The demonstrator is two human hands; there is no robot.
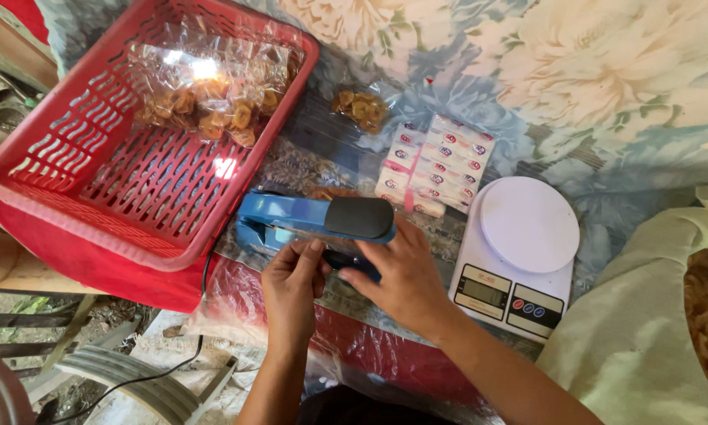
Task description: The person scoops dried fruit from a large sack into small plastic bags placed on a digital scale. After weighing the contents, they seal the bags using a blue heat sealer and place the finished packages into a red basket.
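Observation:
A blue heat sealer [291,216] with a black handle pad lies on the flowered tablecloth, its arm raised. My left hand [291,287] pinches the edge of a clear plastic bag [303,169] under the sealer's arm. On the right, my right hand [401,275] rests at the sealer's near end, fingers on the same bag. The bag's filled part, holding brown snack pieces, lies beyond the sealer.
A red plastic basket [71,169] at the left holds clear bags of brown snacks [208,98]. One small snack bag [362,109] and a sheet of labels [440,161] lie beyond the sealer. To the right stands a white digital scale [519,252]. A black cord [145,378] hangs down.

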